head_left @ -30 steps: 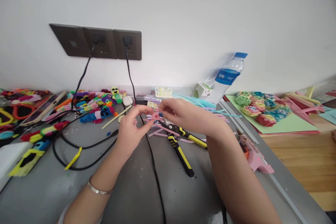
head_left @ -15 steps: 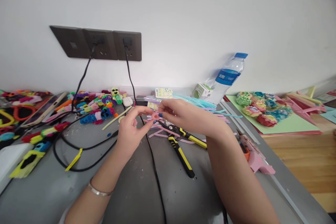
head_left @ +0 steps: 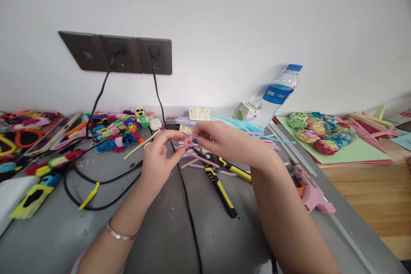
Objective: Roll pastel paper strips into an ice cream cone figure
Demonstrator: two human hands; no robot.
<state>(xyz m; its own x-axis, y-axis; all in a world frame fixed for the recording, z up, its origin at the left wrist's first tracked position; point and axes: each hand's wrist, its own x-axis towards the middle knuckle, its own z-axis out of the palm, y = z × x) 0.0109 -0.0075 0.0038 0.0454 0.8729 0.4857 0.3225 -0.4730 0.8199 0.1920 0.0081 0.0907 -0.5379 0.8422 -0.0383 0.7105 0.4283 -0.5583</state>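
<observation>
A small pink coil, which looks like a rolled pipe cleaner (head_left: 188, 141), is pinched between the fingertips of both hands above the table. My left hand (head_left: 159, 156) grips it from the left with thumb and forefinger. From the right, my right hand (head_left: 221, 140) bends over it, its fingertips closed on the coil's edge. A pink strand trails below the right hand toward yellow-and-black pliers (head_left: 223, 192), which lie with handles spread under that hand. Behind the hands rests a bundle of light blue and purple pipe cleaners (head_left: 247, 125), partly covered by the right hand.
Black cables (head_left: 189, 214) cross the grey table. Colourful pipe-cleaner figures (head_left: 118, 140) and a phone (head_left: 53, 135) lie left. A water bottle (head_left: 276, 94) leans on the wall beside a small box (head_left: 247, 112). At right are a pink glue gun (head_left: 316, 199) and paper flowers (head_left: 326, 145).
Both hands stay nearly in place around the pink coil, with only slight finger movement. The whole view has shifted a little.
</observation>
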